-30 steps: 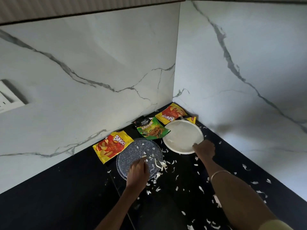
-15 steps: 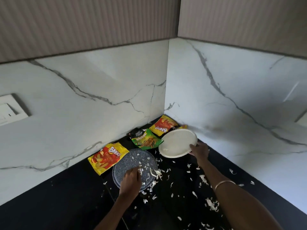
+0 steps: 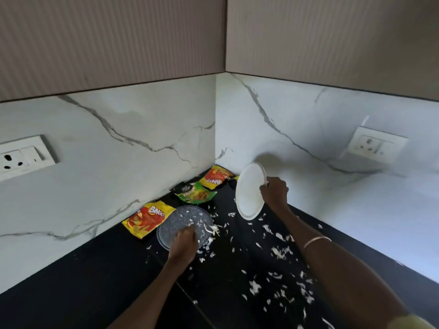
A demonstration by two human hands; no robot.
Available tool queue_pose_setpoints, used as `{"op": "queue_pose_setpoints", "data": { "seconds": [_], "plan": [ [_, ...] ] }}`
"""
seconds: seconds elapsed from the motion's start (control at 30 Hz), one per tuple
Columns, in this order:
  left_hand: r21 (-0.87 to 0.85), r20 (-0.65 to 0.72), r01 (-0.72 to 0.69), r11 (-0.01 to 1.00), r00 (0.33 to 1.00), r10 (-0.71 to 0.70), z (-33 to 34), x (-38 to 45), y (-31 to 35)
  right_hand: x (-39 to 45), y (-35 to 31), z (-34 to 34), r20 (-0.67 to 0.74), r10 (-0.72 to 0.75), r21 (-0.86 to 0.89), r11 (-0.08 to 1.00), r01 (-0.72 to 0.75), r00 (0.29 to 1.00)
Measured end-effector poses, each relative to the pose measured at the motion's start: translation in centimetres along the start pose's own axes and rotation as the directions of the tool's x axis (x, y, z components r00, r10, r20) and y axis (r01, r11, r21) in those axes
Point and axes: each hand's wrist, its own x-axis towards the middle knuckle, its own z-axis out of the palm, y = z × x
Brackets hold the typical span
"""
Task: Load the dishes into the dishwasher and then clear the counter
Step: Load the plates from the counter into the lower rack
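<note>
Head view: my right hand (image 3: 274, 191) pinches the round white plate (image 3: 250, 191) by its rim, tilted upright to shed scraps; my left hand (image 3: 184, 243) grips the speckled grey plate (image 3: 180, 223), ready for lifting.

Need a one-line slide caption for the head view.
Right hand lifts a tilted white plate while left hand grips a grey plate on the scrap-strewn black counter.

Glossy black counter (image 3: 95, 276); speckled grey plate (image 3: 180, 222); matt white plate (image 3: 249, 193); veined marble walls (image 3: 133, 157)
</note>
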Motion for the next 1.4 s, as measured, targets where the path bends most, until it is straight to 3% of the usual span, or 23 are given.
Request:
{"op": "queue_pose_setpoints", "data": {
  "seconds": [0.17, 0.27, 0.53, 0.63, 0.93, 1.03, 1.4],
  "plan": [
    [0.024, 0.059, -0.134, 0.991, 0.989, 0.132, 1.0, -2.2, 2.5, -5.5, 2.1, -4.7, -0.064, -0.017, -0.012, 1.000, 0.016, 0.998],
    [0.026, 0.108, -0.224, 0.974, 0.969, 0.220, 1.9, -4.0, 4.8, -9.7, 4.4, -7.8, -0.121, 0.044, -0.012, 0.999, -0.046, 0.992],
    [-0.010, 0.277, -0.466, 0.885, 0.849, 0.450, 5.4, -12.3, 12.7, -22.2, 12.1, -17.2, -0.238, 0.202, 0.006, 0.978, -0.206, 0.950],
    [-0.058, 0.282, -0.553, 0.831, 0.790, 0.545, 6.4, -17.3, 15.8, -27.3, 15.3, -21.3, -0.296, 0.222, 0.016, 0.974, -0.227, 0.929],
    [-0.099, 0.328, -0.642, 0.760, 0.701, 0.634, 9.0, -35.9, 21.8, -44.2, 24.6, -32.0, -0.308, 0.324, 0.018, 0.942, -0.335, 0.895],
    [-0.119, 0.371, -0.612, 0.782, 0.703, 0.607, 9.1, -43.1, 22.8, -50.8, 26.8, -35.0, -0.320, 0.330, -0.033, 0.933, -0.358, 0.888],
    [-0.206, 0.471, -0.647, 0.734, 0.592, 0.654, 7.2, -63.5, 24.2, -72.9, 33.8, -40.1, -0.398, 0.412, 0.019, 0.897, -0.441, 0.820]
  ]
}}
